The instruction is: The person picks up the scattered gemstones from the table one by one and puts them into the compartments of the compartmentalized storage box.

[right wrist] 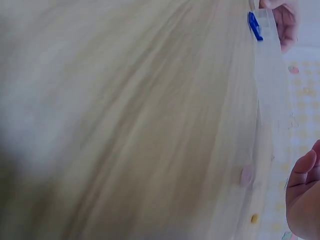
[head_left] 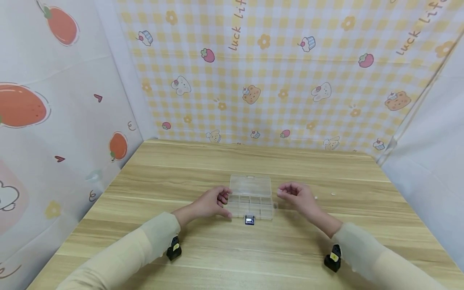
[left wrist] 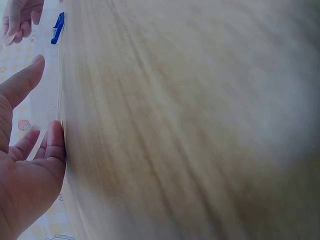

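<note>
A clear plastic compartment box (head_left: 250,207) lies on the table with its lid (head_left: 250,185) raised at the back and a blue latch (head_left: 249,220) at its front. My left hand (head_left: 213,201) spans the box's left end, thumb by the front corner and bent fingers by the back one. Right of the box, my right hand (head_left: 299,197) pinches a small pale piece (head_left: 279,193) between thumb and fingertips, raised over the table. The fingers hide most of that piece. In the right wrist view only part of the right hand (right wrist: 305,195) shows.
Small pale pieces (head_left: 316,197) lie on the table near the right hand. The right wrist view shows a pinkish piece (right wrist: 246,176) and a yellowish one (right wrist: 254,218). Patterned cloth (head_left: 268,80) hangs behind the wooden table (head_left: 217,257).
</note>
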Demonstrator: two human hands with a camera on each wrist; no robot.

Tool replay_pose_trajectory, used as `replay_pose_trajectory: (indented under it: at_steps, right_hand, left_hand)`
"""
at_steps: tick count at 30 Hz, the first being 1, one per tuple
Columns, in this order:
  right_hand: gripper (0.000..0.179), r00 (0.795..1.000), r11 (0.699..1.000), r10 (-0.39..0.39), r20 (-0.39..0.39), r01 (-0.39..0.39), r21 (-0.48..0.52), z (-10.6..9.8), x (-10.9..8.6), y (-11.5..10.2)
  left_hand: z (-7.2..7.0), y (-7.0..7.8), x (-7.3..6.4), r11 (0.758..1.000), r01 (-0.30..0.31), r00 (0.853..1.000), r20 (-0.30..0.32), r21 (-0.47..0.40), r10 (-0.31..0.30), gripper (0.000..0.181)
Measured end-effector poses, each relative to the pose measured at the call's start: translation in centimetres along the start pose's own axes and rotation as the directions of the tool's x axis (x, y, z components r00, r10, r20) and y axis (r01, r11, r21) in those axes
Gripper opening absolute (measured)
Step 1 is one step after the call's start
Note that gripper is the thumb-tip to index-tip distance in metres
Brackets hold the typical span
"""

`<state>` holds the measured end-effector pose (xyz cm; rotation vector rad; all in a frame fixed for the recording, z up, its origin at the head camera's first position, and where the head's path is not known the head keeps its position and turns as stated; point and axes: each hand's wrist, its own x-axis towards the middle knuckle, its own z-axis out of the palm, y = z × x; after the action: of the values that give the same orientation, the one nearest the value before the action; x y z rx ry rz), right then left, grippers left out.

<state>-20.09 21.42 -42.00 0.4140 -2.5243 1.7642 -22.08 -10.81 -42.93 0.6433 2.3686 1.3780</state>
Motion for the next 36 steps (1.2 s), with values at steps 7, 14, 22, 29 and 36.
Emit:
replay_pose_trajectory:
  at_steps: [7,14,22,29,36]
  right_hand:
    - [0.02,0.999,1.0,-0.026,0.023,0.026,0.0,1.8,1.3,-0.7]
    - [0.016,0.997,0.999,-0.032,0.063,0.034,-0.017,3.3,2.3,-1.6]
    - [0.018,0.994,0.999,-0.053,0.096,0.053,-0.002,5.0,3.4,-2.2]
    - [0.013,0.99,0.997,-0.063,0.124,0.066,-0.027,6.5,4.0,-3.1]
    - [0.01,0.98,0.993,-0.108,0.168,0.115,-0.036,7.7,4.3,-3.7]
  left_hand:
    - [0.0,0.1,0.1,1.0,0.016,1.0,-0.008,-0.001,-0.016,0.069]
    - [0.0,0.2,0.2,1.0,0.012,1.0,0.004,-0.001,-0.012,0.07]
    - [0.0,0.0,0.2,1.0,0.006,1.0,0.0,0.005,-0.006,0.07]
    - [0.0,0.1,0.1,1.0,0.008,1.0,-0.002,0.007,-0.008,0.069]
    - [0.0,-0.1,0.1,1.0,-0.002,1.0,0.005,0.006,0.002,0.069]
